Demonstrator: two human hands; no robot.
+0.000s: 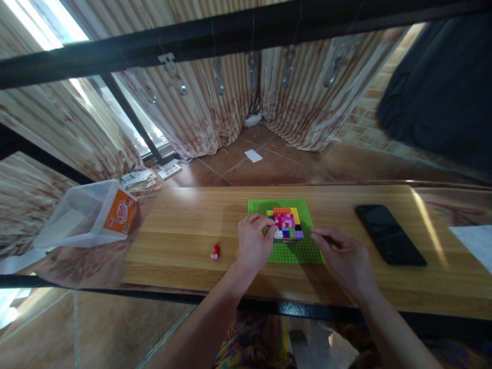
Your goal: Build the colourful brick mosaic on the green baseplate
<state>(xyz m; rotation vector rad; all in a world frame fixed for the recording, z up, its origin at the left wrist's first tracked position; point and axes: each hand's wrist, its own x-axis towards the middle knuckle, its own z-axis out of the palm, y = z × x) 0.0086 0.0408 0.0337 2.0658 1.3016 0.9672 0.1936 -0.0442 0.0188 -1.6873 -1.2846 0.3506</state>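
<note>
A green studded baseplate (302, 252) lies on the wooden board. On it stands a low block of colourful toy bricks (285, 221), pink and red in the middle with orange, yellow, white and purple around. My left hand (255, 238) is at the left side of these bricks, thumb and fingertips pinched together by the white corner; anything between them is too small to name. My right hand (344, 253) is over the right edge of the baseplate, its thumb and fingers closed together. What it may hold is hidden. A few loose red and pink bricks (216, 251) lie left of my left hand.
A black smartphone (390, 234) lies on the wooden board (172, 225) to the right. At the left stands a clear plastic box (86, 212) with an orange label. A black metal bar (246, 37) crosses above, before striped curtains. White paper (474, 246) shows at far right.
</note>
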